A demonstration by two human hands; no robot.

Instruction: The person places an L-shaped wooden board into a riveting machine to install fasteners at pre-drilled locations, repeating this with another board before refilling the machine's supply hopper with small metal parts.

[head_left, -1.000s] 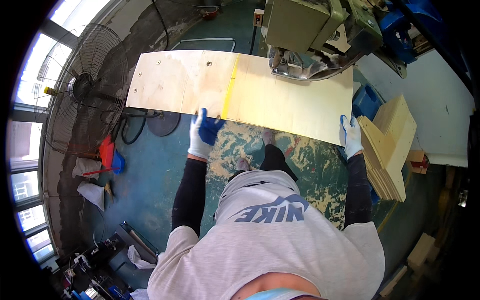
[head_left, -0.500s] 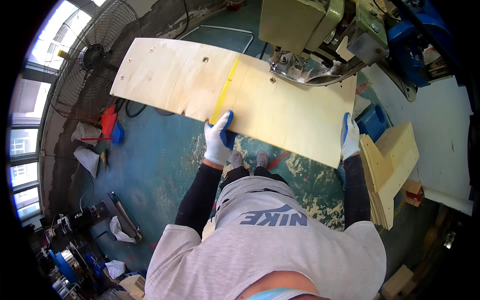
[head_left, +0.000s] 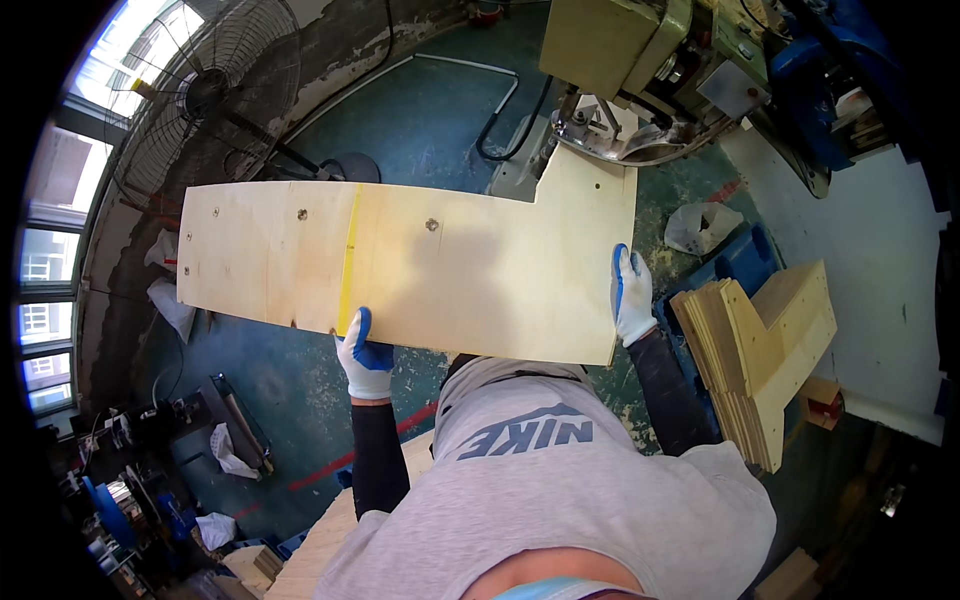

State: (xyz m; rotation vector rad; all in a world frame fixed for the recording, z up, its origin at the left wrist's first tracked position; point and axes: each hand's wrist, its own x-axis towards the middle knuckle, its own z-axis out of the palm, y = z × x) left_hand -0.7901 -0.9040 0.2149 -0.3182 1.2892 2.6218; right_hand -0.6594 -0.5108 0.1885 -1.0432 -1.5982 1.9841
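A fan stands at upper left near the windows. A green machine sits at the top, with a hose on the teal floor beside it. A stack of cut boards lies at right, just beside a blue crate. White rags lie lower left.

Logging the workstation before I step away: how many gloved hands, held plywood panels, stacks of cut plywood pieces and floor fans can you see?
Gloved hands: 2, left hand and right hand
Held plywood panel: 1
Stack of cut plywood pieces: 1
Floor fan: 1
Total: 5
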